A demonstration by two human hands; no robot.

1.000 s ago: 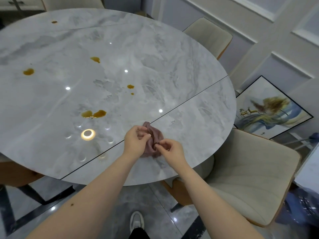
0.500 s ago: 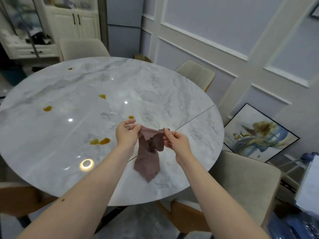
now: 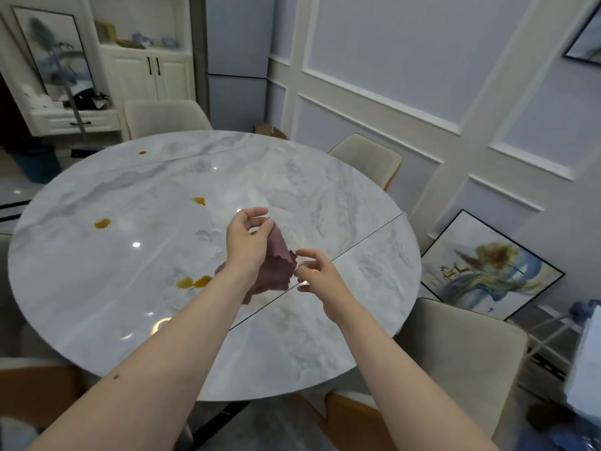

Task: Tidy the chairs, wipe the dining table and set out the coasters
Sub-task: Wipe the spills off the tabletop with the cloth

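Observation:
A round grey marble dining table [image 3: 325, 336] fills the middle of the view. A mauve cloth [image 3: 276, 265] hangs over it, its lower part draped on the tabletop. My left hand [image 3: 248, 239] pinches the cloth's top corner and holds it up. My right hand [image 3: 320, 275] hovers just right of the cloth with its fingers spread, holding nothing. Amber spills mark the table: a pair [image 3: 194, 282] just left of the cloth, one [image 3: 102, 223] further left, one [image 3: 198, 200] beyond, and a small one [image 3: 142, 153] near the far edge.
Cream chairs stand around the table: one at the near right [image 3: 461, 356], one at the far right [image 3: 367, 157], one at the back [image 3: 162, 117]. A framed painting [image 3: 487, 268] leans on the panelled wall. A white cabinet [image 3: 149, 76] stands behind.
The cloth was lifted off the table with both hands and spread. Now my right hand has let go and only my left holds it. The view has tilted up.

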